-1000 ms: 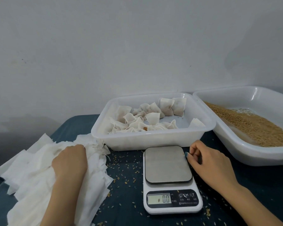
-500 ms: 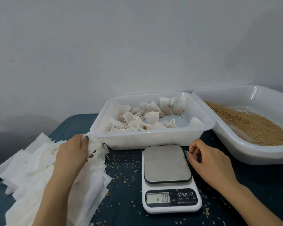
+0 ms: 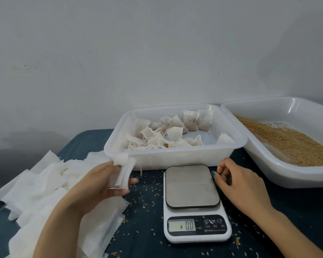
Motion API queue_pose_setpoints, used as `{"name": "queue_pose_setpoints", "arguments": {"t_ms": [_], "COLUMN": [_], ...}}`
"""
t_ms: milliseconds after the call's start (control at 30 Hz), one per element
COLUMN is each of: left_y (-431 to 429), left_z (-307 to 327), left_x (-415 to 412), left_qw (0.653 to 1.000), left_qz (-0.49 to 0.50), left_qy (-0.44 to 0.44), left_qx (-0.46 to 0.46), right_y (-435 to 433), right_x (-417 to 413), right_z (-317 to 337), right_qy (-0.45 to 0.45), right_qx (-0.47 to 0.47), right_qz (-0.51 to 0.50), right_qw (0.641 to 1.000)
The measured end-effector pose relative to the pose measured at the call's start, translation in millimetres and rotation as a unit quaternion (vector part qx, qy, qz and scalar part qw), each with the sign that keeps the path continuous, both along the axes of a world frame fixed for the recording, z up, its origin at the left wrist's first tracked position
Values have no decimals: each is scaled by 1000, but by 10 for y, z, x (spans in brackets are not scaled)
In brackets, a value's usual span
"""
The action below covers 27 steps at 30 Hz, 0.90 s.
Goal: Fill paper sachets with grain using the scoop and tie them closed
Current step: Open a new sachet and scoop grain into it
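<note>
My left hand [image 3: 101,183] pinches an empty white paper sachet [image 3: 122,172] lifted just above a loose pile of flat sachets [image 3: 50,194] at the left of the dark blue table. My right hand [image 3: 239,183] rests beside the right edge of the scale [image 3: 192,185], its fingers loosely curled, and I cannot see whether it holds anything. Behind the scale stands a white tub [image 3: 175,157] with several filled, tied sachets [image 3: 175,131]. A second white tub [image 3: 287,170] at the right holds brown grain [image 3: 291,142]. No scoop is in sight.
The scale's display [image 3: 182,225] reads 0.0 and its platform is bare. Loose grains [image 3: 145,198] lie scattered over the cloth around the scale. A plain grey wall stands close behind the tubs.
My left hand has come up off the pile with one sachet pinched in it and moved right, toward the scale. My right hand has stayed beside the scale.
</note>
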<state>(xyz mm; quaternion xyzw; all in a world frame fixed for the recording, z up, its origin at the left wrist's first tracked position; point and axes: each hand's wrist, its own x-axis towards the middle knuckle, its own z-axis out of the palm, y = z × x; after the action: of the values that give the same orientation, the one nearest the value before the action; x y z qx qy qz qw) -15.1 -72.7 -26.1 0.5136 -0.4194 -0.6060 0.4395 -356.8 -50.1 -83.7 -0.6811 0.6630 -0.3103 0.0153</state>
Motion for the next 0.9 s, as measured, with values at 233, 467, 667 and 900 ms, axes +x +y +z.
{"name": "queue_pose_setpoints", "arguments": {"t_ms": [233, 467, 667, 900], "left_y": [-13, 8, 43, 69], "left_z": [-32, -104, -166, -208], "left_x": [-641, -1320, -1459, -1423], "left_qw": [991, 976, 980, 982], "left_qz": [-85, -84, -109, -102], "left_qy": [107, 195, 166, 156], "left_qx": [7, 49, 9, -21], "right_y": [30, 52, 40, 45], "right_x": [48, 160, 166, 181], "right_z": [40, 115, 133, 142], "right_qy": [-91, -231, -291, -316], "right_qx": [-36, -36, -21, -6], "right_qz": [61, 184, 197, 178], "right_qw": [993, 955, 936, 932]}}
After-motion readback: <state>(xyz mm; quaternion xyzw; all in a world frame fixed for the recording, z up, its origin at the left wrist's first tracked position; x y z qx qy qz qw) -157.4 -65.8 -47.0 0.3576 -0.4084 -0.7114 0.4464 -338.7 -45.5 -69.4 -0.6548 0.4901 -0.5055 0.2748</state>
